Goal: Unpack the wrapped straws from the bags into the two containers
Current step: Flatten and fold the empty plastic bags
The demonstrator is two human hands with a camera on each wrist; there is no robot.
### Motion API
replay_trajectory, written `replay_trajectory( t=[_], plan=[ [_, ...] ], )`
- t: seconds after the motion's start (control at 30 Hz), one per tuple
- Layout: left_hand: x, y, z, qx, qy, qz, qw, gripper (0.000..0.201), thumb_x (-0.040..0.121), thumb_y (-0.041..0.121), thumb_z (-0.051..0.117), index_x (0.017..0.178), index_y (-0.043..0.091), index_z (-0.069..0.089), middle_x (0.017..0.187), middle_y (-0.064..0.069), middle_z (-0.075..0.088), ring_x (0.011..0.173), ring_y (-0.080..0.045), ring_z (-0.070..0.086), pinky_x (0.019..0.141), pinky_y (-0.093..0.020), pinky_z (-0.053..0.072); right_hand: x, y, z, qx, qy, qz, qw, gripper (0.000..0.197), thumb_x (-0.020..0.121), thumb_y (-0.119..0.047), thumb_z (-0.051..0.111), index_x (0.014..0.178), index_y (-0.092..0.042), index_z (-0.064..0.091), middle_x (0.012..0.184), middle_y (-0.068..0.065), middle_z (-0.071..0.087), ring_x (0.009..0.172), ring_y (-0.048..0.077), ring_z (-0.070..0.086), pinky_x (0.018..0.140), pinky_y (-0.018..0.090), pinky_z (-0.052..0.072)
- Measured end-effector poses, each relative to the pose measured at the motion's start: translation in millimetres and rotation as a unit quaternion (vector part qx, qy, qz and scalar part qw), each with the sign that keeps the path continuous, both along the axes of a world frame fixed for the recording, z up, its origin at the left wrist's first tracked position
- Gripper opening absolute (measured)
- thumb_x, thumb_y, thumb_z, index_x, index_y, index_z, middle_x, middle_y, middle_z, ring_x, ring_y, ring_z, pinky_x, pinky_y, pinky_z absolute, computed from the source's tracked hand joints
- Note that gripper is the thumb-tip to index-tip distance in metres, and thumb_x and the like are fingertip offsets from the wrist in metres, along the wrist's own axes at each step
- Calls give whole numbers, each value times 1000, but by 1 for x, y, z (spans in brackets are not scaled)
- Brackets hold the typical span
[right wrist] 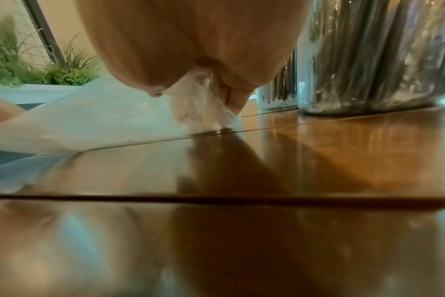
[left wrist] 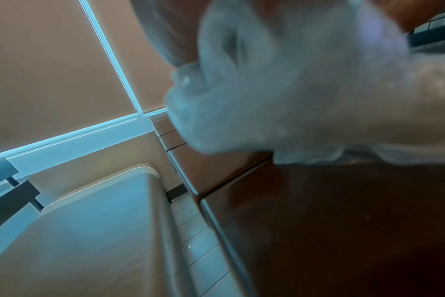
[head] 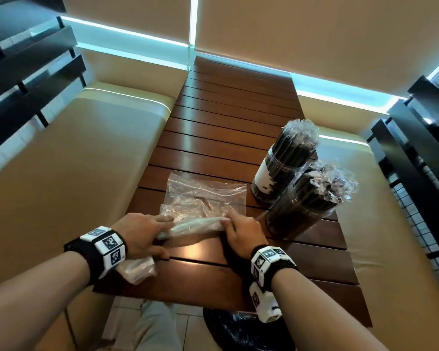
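Observation:
Two clear round containers stand at the table's right side, the far one (head: 284,168) with a white label and the near one (head: 304,206), both packed with black wrapped straws. A flat empty clear bag (head: 205,196) lies mid-table. In front of it a rolled clear bag (head: 195,225) stretches between my hands. My left hand (head: 142,234) grips its left part, the crumpled end (head: 137,269) sticking out under my wrist. My right hand (head: 241,231) pinches its right end (right wrist: 203,108) against the table. The left wrist view is mostly blurred plastic (left wrist: 292,90).
The slatted wooden table (head: 226,127) runs away from me between two beige cushioned benches (head: 61,173). A dark bag (head: 238,330) sits on the floor under the table's near edge. The near container (right wrist: 373,60) stands close to my right hand.

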State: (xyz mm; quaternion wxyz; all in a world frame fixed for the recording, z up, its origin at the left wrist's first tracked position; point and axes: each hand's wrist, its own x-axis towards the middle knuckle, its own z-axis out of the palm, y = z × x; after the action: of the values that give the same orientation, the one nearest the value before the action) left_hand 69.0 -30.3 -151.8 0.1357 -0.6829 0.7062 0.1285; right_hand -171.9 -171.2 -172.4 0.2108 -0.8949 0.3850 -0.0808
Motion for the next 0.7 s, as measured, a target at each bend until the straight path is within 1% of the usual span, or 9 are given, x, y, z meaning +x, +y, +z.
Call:
replay_trajectory(
  t=[0.1, 0.17, 0.23, 0.33, 0.4, 0.5, 0.53, 0.6, 0.7],
  plan=[
    [4, -4, -9, -77, 64, 69, 993, 39, 96, 53, 43, 131, 42, 53, 139, 22, 52, 113, -11, 61, 88, -30, 50, -3, 0, 7, 17, 22, 45, 999, 30, 85, -54, 57, 95, -27, 52, 93, -6, 62, 80, 16, 59, 71, 33, 51],
    [7, -10, -16, -117, 152, 175, 966, 25, 95, 47, 46, 108, 39, 66, 103, 13, 69, 96, -16, 65, 78, -32, 52, -9, -2, 4, 23, 32, 45, 998, 28, 87, -48, 59, 98, -22, 57, 98, -5, 60, 84, 17, 58, 75, 34, 51],
    [9, -18, -18, -125, 219, 265, 931, 25, 93, 49, 51, 85, 31, 66, 77, 12, 65, 79, -18, 64, 71, -34, 52, -11, -7, 3, 55, -8, -29, 998, 28, 93, -45, 54, 83, -19, 59, 86, -2, 61, 78, 18, 57, 71, 31, 46],
    [14, -28, -26, -118, 247, 345, 898, 34, 90, 49, 57, 69, 22, 60, 68, 5, 64, 70, -18, 62, 68, -33, 50, -3, -12, 2, 57, -2, -104, 993, 49, 96, -48, 48, 63, -13, 53, 70, 1, 60, 69, 20, 54, 63, 31, 37],
    [12, -33, -32, -114, 232, 378, 889, 36, 86, 50, 62, 66, 20, 57, 69, 1, 65, 68, -19, 61, 66, -32, 49, 3, -9, 1, 32, 28, -129, 991, 43, 95, -45, 51, 62, -18, 48, 73, 0, 57, 71, 20, 54, 64, 28, 36],
    [4, -34, -33, -111, 147, 378, 907, 36, 80, 56, 64, 74, 23, 50, 80, -2, 67, 71, -22, 60, 68, -35, 50, 9, 1, -4, -31, 24, -155, 987, 11, 90, -25, 59, 93, -16, 54, 98, 4, 52, 83, 24, 56, 66, 29, 42],
    [1, -34, -30, -118, 117, 367, 915, 37, 81, 56, 64, 81, 23, 48, 84, -2, 66, 73, -23, 60, 68, -35, 50, 9, 4, -7, -64, 23, -143, 987, 17, 87, -17, 62, 101, -15, 54, 103, 5, 49, 84, 25, 55, 65, 29, 44],
    [-3, -34, -20, -152, 68, 326, 931, 43, 80, 53, 68, 91, 20, 42, 89, -1, 61, 77, -26, 63, 65, -34, 48, 9, 7, -11, -125, 41, -87, 988, 33, 75, -1, 67, 103, -16, 58, 105, 8, 50, 86, 26, 53, 64, 34, 50],
    [-5, -33, -10, -180, -4, 192, 965, 40, 81, 37, 73, 103, 21, 44, 96, 2, 50, 67, -23, 65, 52, -30, 41, 3, 9, -10, -190, 94, -1, 977, 35, 68, -1, 63, 97, -19, 66, 108, 9, 59, 89, 29, 57, 63, 39, 49]
  ],
)
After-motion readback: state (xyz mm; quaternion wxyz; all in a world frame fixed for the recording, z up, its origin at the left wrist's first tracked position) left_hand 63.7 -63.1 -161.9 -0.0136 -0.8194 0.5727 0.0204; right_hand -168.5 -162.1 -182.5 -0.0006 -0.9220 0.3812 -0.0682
